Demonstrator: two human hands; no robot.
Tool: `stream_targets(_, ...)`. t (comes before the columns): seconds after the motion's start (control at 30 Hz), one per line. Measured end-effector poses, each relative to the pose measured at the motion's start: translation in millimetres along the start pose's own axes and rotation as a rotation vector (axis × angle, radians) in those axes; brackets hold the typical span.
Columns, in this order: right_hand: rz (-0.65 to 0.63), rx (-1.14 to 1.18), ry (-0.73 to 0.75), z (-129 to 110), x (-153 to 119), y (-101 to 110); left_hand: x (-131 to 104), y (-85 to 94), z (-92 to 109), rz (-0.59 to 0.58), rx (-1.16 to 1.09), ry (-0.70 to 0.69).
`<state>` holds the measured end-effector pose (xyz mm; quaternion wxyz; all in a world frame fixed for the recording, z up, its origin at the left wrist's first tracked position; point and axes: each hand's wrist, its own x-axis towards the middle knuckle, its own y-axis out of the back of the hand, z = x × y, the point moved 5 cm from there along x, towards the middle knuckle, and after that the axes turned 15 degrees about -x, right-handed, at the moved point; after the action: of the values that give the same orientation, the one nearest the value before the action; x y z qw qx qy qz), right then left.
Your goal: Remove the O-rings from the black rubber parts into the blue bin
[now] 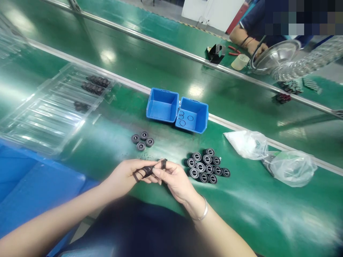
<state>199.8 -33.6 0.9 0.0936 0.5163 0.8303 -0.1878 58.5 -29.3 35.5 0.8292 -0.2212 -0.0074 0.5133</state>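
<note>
On the green work surface (166, 64), a clear plastic tray (50, 110) lies at the left, two blue bins (177, 110) stand ahead, and a cluster of black rollers (206, 166) sits just right of the hands. The left hand (125, 175) pinches a bunch of black rings (146, 171), and the right hand (174, 178), touching it, pinches one ring (164, 163) upright at its fingertips

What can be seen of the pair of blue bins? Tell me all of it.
The blue bins are two open-topped boxes of what looks like moulded plastic, standing upright side by side and touching, on the green belt surface beside the metal rail. The left one looks empty; the right holds three thin black rings. No hand touches them.
</note>
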Motion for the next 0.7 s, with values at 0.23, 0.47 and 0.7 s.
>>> stream_targets(0.23, 0.009, -0.028, 0.003, 2, 3, 2, -1, 4.4, -4, -0.016, -0.055, 0.009)
stream_targets(0.47, 0.087, -0.089, -0.022, -17, 0, 9, -5, 16.1, -13, 0.058, -0.09, 0.074)
stream_targets(0.7, 0.408, -1.02, 0.245, -110, 34, 92, -2, 23.8, -31, 0.005, 0.257, 0.172)
